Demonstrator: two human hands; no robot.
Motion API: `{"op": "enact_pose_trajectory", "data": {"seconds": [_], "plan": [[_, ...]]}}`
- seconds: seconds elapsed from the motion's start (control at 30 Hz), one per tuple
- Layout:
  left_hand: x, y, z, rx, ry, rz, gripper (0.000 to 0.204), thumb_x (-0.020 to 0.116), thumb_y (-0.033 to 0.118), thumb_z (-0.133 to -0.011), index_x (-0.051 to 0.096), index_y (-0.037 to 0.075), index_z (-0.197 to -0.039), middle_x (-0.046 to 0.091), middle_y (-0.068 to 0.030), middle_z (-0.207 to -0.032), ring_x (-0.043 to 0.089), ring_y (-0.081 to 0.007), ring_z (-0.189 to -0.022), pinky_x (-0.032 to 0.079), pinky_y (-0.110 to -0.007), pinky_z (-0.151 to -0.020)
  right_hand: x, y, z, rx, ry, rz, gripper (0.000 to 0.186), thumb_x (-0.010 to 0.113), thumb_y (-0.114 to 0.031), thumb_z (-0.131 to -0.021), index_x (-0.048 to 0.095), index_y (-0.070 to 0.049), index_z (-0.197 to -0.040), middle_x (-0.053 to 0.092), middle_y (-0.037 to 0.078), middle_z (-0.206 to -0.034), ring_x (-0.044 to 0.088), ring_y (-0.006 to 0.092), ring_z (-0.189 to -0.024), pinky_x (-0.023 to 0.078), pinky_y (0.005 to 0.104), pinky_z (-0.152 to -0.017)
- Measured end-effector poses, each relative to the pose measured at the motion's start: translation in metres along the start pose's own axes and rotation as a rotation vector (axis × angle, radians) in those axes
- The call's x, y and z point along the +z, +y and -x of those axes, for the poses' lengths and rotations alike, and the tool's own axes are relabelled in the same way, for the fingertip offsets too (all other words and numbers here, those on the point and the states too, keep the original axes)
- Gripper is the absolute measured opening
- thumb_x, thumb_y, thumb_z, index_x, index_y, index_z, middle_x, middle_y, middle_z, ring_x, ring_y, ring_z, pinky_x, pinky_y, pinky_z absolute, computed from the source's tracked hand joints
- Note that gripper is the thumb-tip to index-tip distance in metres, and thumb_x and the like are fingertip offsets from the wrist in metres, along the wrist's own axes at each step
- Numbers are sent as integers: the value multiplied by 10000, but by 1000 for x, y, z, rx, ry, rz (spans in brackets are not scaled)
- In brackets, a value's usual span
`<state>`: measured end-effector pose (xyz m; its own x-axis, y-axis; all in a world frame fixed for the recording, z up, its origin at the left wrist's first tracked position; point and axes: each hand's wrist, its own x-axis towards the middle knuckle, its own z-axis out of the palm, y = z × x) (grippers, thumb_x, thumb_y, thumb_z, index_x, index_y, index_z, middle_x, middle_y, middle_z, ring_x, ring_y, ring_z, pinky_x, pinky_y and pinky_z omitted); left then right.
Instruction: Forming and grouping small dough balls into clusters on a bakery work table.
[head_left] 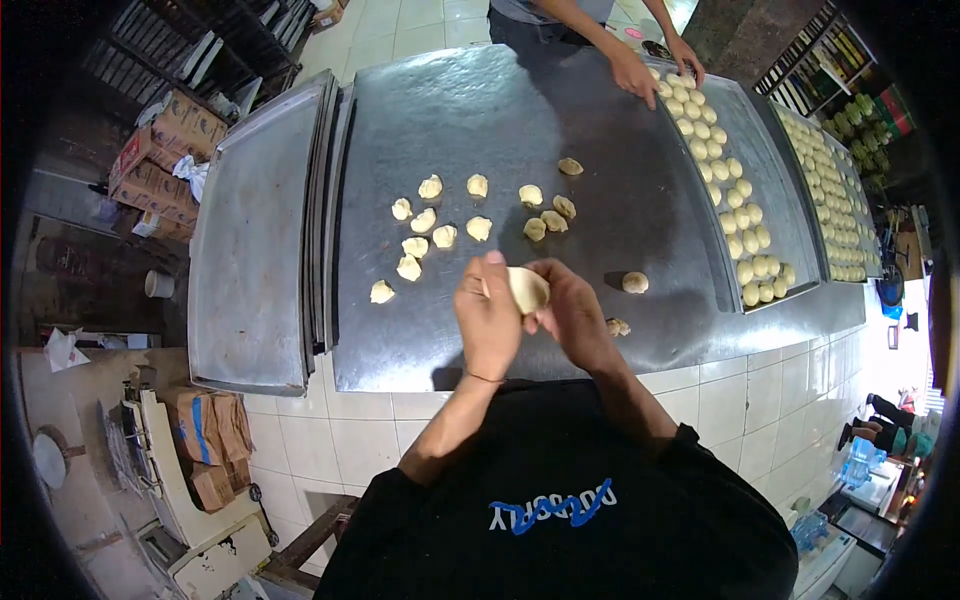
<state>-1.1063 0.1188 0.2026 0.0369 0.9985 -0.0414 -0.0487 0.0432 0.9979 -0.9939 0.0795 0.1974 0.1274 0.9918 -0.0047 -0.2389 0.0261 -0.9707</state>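
Note:
In front of my chest, above the table's near edge, a flattened piece of pale dough [528, 290] is held up between both hands. My left hand [487, 315] is closed on its left side, thumb on top. My right hand [572, 312] curls its fingers round the right side. A thin pale sliver shows by the left thumb; I cannot make out what it is. Beyond my hands, several rough dough lumps [479, 229] lie scattered on the metal table [420, 110]. To the right of my right hand sit a round dough ball [635, 283] and a small crumbly lump [619, 327].
Stacked metal trays [255, 230] stand along the table's left side. On the right are a tray [775, 190] with rows of dough balls and another filled tray [825, 195]. Across the table, another person's hands [650, 72] reach to the nearer tray. Cardboard boxes [165, 170] are piled far left.

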Motion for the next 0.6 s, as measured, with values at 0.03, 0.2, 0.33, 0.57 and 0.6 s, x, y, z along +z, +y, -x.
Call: {"op": "enact_pose_trajectory", "data": {"seconds": [0.03,0.2,0.33,0.57,0.6], "plan": [[-6,1,0,-65,7,105,383,430,335,-1007,520,28,-797,611,-54,-644,550,-84,-571,432,-242,-514,-1,1,2,111,-78,-183,221,560,-161,-945,574,27,-1060,622,93,-836,573,145,-659,466,298,-614],[-16,-13,9,-176,-193,-59,320,573,320,-939,561,23,-822,584,-32,-616,542,-102,-505,426,-258,-462,2,-4,20,66,-104,-11,228,589,-126,-923,598,47,-1072,644,90,-930,587,120,-783,482,275,-687],[-17,-44,-16,181,154,-516,362,639,309,-892,569,15,-695,568,-38,-560,548,-152,-479,447,-299,-487,5,-16,50,210,-291,157,212,639,-111,-880,608,32,-1033,649,87,-935,603,118,-840,491,284,-704],[-67,-75,-46,-679,-61,512,505,384,524,-968,558,49,-969,626,-68,-789,560,-135,-577,465,-259,-484,-118,91,68,-108,436,1190,166,592,-146,-885,614,-4,-969,545,187,-1090,525,366,-1023,440,428,-858],[-67,-75,-40,-623,-132,570,481,391,498,-973,560,48,-982,632,-74,-808,570,-141,-588,491,-265,-504,-137,106,77,100,271,1371,197,633,-162,-852,617,-5,-971,546,220,-1112,539,399,-1013,463,456,-823]]}}
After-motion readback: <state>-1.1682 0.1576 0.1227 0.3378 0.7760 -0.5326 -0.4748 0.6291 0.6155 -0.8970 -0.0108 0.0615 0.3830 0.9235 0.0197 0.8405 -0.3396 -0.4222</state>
